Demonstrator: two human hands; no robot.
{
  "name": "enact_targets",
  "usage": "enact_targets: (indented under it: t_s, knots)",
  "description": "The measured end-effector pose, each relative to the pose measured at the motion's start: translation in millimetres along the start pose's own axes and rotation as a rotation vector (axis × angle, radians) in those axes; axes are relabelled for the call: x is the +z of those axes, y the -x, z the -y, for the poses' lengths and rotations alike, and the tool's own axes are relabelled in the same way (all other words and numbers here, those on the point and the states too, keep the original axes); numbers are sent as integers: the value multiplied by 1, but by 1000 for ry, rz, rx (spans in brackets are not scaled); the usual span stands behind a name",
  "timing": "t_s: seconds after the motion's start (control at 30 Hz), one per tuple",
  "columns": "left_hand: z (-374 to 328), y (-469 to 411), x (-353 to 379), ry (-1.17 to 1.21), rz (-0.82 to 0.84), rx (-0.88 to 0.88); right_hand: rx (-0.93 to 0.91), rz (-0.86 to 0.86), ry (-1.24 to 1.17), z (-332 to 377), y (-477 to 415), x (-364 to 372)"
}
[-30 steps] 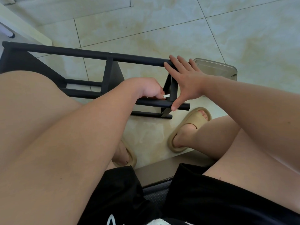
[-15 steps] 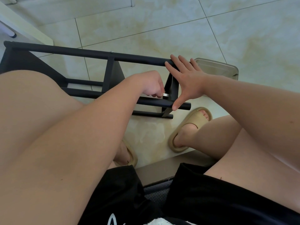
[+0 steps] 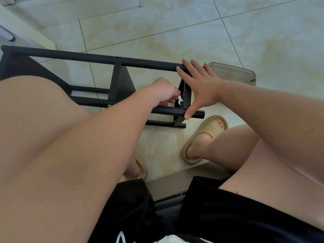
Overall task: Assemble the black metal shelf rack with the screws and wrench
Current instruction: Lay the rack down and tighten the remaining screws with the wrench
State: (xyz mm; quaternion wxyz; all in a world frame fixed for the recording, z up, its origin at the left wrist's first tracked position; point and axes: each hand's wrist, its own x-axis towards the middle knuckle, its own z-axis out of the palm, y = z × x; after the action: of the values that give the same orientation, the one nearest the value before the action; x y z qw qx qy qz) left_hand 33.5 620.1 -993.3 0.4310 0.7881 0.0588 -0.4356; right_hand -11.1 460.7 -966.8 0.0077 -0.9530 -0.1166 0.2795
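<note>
Left hand pinching wrench at rack — right hand flat, tray behind

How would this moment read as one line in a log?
left hand: holds wrench at end bracket | right hand: open, braced on black rack | state: tightening

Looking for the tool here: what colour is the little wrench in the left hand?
Silvery white, seen in the head view: the wrench shows against the black rack.
</note>
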Motion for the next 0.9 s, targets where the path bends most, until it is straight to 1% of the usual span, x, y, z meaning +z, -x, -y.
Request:
enact_targets:
  t_s: [0.17, 0.37, 0.53, 0.73, 0.9]
  knots:
    - [-2, 5, 6, -10, -59, 50, -2, -5, -2, -1, -1, 1]
    - [-6, 4, 6, 85, -74, 29, -3, -9, 0, -1, -1, 1]
    - [-6, 5, 4, 126, -54, 28, -1, -5, -2, -1, 0, 1]
    - [-5, 6, 2, 86, -16, 17, -4, -10, -2, -1, -1, 1]
    - [-7, 5, 4, 87, 27, -37, -3, -9, 0, -2, -1, 1]
